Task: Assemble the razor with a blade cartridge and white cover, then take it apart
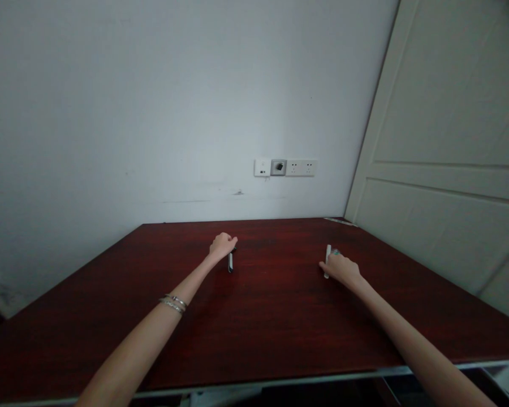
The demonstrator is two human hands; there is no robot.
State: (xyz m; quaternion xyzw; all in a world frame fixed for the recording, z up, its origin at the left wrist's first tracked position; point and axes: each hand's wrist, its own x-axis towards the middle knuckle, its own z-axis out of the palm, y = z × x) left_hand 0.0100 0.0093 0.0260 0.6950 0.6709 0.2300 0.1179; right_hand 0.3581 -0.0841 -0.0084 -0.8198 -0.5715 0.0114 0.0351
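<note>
Over the far middle of the table, my left hand (223, 244) is closed, thumb toward the right. From under it a slim black-and-white pen-like object (231, 263) points toward me, and its far end is hidden by the fingers. Farther right, my right hand (341, 267) is curled around a slim white stick-shaped object (328, 250), whose two ends show beyond the fingers. A small teal spot shows by the right fingers; I cannot make out what it is. The two hands are well apart.
The dark red wooden table (263, 322) meets a white wall (195, 113) at the back. Sockets (300, 168) sit low on that wall. A pale panelled door or cabinet side (441, 141) rises along the right edge. Beneath the front edge is a dark open space.
</note>
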